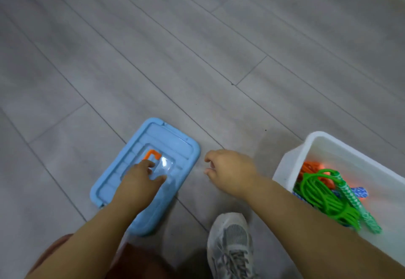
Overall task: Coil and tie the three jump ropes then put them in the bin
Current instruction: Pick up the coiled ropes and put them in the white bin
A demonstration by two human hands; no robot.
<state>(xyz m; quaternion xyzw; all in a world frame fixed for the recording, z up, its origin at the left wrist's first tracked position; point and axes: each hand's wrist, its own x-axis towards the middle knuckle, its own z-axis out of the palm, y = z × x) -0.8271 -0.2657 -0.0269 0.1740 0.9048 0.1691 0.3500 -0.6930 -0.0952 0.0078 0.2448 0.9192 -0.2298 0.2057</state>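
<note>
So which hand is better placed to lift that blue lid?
Left, likely. The left hand rests on the lid, fingers at its orange handle; the right hand hangs over the floor between lid and bin.

the floor (197, 37) is grey planks with faint grain. the bin lid (188, 154) is light blue with an orange clip (151, 154). the bin (328, 145) is white. in it lie a bright green jump rope (322, 193) with a green-and-white diamond-patterned handle (350, 197), an orange jump rope (311, 167), and what looks like a blue-and-white handle (359, 191). the sneaker (232, 241) is pale grey.
</note>
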